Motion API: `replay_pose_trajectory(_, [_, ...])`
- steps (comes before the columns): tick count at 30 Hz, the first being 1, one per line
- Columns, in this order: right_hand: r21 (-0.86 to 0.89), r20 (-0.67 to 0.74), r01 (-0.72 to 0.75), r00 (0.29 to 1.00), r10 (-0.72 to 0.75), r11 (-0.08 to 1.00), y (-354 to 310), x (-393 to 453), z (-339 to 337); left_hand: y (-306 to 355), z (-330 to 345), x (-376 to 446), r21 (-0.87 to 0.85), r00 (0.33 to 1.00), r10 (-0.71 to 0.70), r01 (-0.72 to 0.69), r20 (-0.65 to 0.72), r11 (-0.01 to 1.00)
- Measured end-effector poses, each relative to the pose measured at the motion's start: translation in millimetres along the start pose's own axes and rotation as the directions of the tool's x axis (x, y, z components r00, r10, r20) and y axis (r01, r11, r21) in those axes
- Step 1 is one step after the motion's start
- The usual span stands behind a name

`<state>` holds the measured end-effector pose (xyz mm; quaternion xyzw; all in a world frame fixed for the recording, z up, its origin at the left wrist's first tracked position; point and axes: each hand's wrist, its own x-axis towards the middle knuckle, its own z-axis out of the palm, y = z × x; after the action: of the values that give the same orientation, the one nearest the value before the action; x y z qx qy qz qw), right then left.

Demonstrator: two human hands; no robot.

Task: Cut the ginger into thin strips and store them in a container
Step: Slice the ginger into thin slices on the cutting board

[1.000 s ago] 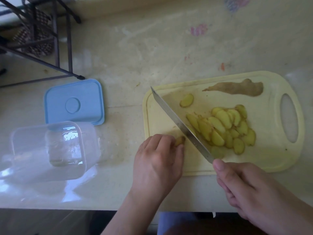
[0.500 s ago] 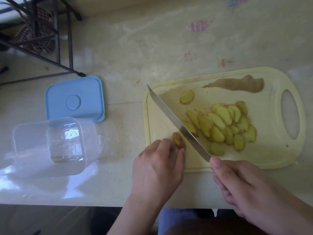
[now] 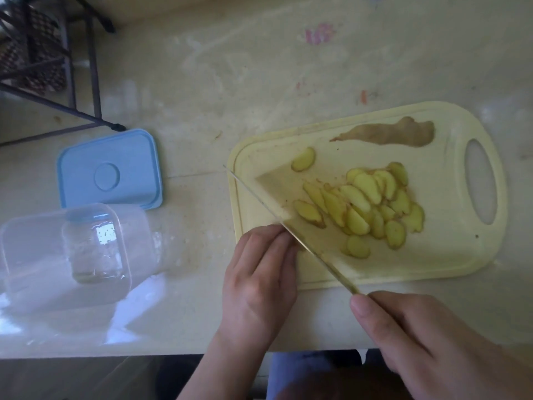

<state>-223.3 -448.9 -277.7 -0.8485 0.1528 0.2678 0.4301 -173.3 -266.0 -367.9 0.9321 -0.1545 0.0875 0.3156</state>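
Down comes the knife (image 3: 288,226) again, its blade now edge-on right against the left fingertips, and the ginger stub that showed half a second ago is hidden under them. Left hand (image 3: 259,278) sits on the near left corner of the board (image 3: 450,261), fingers curled down; the stub under them can't be made out, so what that grip holds I cannot tell. Right hand (image 3: 415,342) grips the knife handle, thumb laid along the top, blade running diagonally up and left past the board's edge. Right of the blade lies the pile of slices (image 3: 372,206), overlapping, with one lone slice (image 3: 302,159) apart at the far side. A brown peel (image 3: 392,135) lies along the far edge of the board. Over on the left of the desk (image 3: 230,82), the clear tub (image 3: 63,255) lies tipped on its side, the blue lid (image 3: 109,168) flat just behind it.
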Motion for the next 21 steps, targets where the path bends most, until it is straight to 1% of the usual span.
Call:
replay_pose_trajectory(1, [-0.052, -0.045, 0.012, 0.999, -0.014, 0.999, 1.7, -2.6, 1.0, 0.3, -0.4, 0.5, -0.004, 1.000, 0.001, -0.001, -0.002, 1.000])
replay_pose_trajectory(2, [-0.090, -0.138, 0.030, 0.990, -0.042, 0.996, 5.8, -7.6, 4.8, 0.6, -0.9, 0.7, -0.007, 1.000, 0.004, -0.004, -0.004, 1.000])
replay_pose_trajectory(3, [-0.114, -0.181, 0.027, 0.982, -0.047, 0.993, 8.7, -12.8, 8.0, 1.0, -1.4, 1.1, -0.008, 1.000, 0.005, -0.005, -0.006, 1.000])
replay_pose_trajectory(6, [-0.109, -0.197, 0.056, 0.977, -0.077, 0.992, 8.9, -13.4, 9.2, 0.9, -2.6, 2.3, -0.009, 1.000, -0.001, 0.001, -0.007, 1.000])
replay_pose_trajectory(10, [-0.103, -0.115, 0.002, 0.993, -0.014, 0.995, 1.0, -2.5, 4.9, -0.8, -2.3, 1.6, 0.004, 1.000, -0.002, 0.002, -0.010, 1.000])
replay_pose_trajectory(12, [-0.105, -0.111, 0.058, 0.991, -0.070, 0.993, 4.9, -0.2, 4.8, -0.8, -1.8, 1.0, 0.009, 1.000, -0.001, 0.001, -0.012, 1.000])
replay_pose_trajectory(13, [-0.102, -0.075, 0.047, 0.996, -0.055, 0.994, 6.1, 1.7, 3.7, -0.5, -1.5, 0.9, 0.007, 1.000, 0.000, 0.000, -0.013, 1.000])
replay_pose_trajectory(15, [-0.049, -0.011, -0.045, 0.999, 0.045, 0.998, 7.2, -1.3, 1.9, 0.1, -0.8, 1.1, 0.006, 1.000, -0.001, 0.001, -0.016, 1.000])
replay_pose_trajectory(16, [-0.035, 0.007, -0.065, 0.998, 0.066, 0.997, 7.7, -1.5, -0.7, 0.3, -0.6, 1.3, 0.007, 1.000, -0.003, 0.003, -0.014, 1.000])
replay_pose_trajectory(20, [0.037, 0.044, -0.045, 0.998, 0.043, 0.998, 4.8, 2.6, 0.1, 0.1, -0.2, 1.2, -0.008, 1.000, -0.003, 0.003, -0.012, 1.000])
replay_pose_trajectory(21, [0.021, 0.046, -0.026, 0.999, 0.025, 0.999, 8.6, 1.2, 4.3, -0.1, -0.3, 1.0, -0.014, 1.000, -0.003, 0.003, -0.013, 1.000])
